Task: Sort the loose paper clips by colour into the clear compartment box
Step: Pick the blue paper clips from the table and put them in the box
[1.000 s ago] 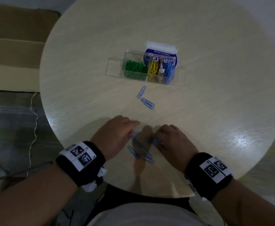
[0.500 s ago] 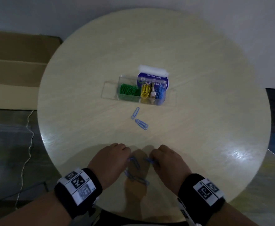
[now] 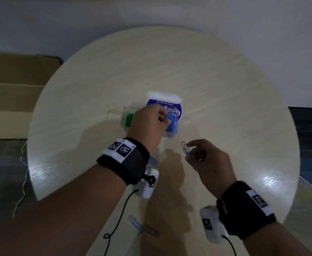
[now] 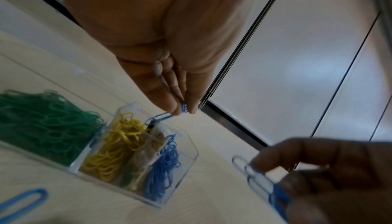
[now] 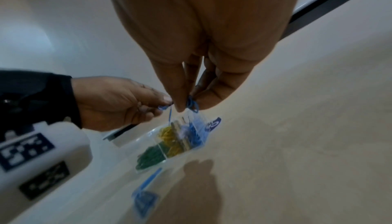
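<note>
The clear compartment box point(image 3: 124, 115) point(image 4: 192, 145) point(image 5: 148, 137) sits mid-table with green clips point(image 3: 129, 119) point(image 4: 42, 127), yellow clips point(image 4: 118, 143) and blue clips point(image 3: 173, 124) point(image 4: 163, 169) in separate cells. My left hand point(image 3: 165, 119) point(image 4: 183, 110) hovers over the box and pinches one blue clip point(image 4: 159, 118) above the yellow and blue cells. My right hand point(image 3: 188, 150) point(image 5: 186, 106) is raised in front of the box and pinches a few blue clips point(image 3: 185, 149) point(image 4: 260, 182). Loose blue clips point(image 3: 135, 223) point(image 4: 21, 202) point(image 5: 148, 182) lie on the table nearer to me.
A blue and white wipes pack point(image 3: 164, 102) lies just behind the box. The round pale wooden table point(image 3: 225, 108) stands against a white wall. A cardboard box point(image 3: 13, 89) is on the floor to the left.
Both hands rose from the near table edge. The left one travelled forward to the box with a blue clip, and the right one lifted blue clips off the table.
</note>
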The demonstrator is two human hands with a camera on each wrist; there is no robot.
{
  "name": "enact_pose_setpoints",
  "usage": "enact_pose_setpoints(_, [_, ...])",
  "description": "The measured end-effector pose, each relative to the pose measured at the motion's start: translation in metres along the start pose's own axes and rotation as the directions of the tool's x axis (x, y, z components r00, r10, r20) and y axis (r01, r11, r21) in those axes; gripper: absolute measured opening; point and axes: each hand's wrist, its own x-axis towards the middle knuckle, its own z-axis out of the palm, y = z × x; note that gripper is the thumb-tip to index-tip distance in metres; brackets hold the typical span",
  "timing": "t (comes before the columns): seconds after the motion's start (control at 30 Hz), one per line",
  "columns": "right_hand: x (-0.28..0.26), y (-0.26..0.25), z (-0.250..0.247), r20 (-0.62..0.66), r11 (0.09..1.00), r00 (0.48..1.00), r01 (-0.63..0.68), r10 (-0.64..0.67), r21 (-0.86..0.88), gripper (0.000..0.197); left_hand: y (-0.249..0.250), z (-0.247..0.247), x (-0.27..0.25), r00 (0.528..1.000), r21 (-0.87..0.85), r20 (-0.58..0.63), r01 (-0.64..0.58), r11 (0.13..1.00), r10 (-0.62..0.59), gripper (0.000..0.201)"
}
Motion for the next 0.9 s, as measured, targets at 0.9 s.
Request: enact_pose_setpoints(0.9, [0.088, -0.030, 0.035, -0.015, 0.771, 0.946, 0.254, -0.324, -0.584, 0.024, -0.088, -0.028, -0.076, 0.977, 0.311, 0.155, -0.191, 0.931, 0.148, 0.036])
